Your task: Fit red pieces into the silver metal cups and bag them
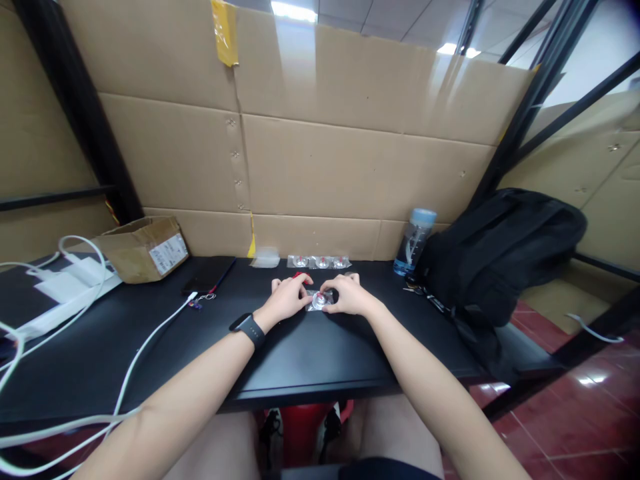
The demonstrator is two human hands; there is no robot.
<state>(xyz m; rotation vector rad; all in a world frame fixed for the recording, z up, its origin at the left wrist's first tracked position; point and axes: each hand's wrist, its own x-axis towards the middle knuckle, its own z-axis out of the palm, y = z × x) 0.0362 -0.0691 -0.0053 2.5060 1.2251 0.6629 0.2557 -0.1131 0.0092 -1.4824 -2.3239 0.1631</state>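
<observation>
A small clear plastic packet (318,301) with a round, shiny, silvery piece in it lies on the black table between my hands. My left hand (287,297), a dark watch on its wrist, pinches the packet's left side. On the right side, the thumb and fingers of my right hand (347,294) are closed on its edge. Something red (300,274) shows at the left hand's fingers, mostly hidden, so I cannot tell its kind. Just beyond the hands, a row of similar clear packets (323,262) lies along the cardboard, each with a round piece and a red spot.
A clear plastic item (265,258) sits left of the row. Leftward are a phone-like dark slab (207,275), an open cardboard box (145,250), a white power strip (65,293) and loose white cables (145,353). At right stand a water bottle (414,241) and a black backpack (500,247).
</observation>
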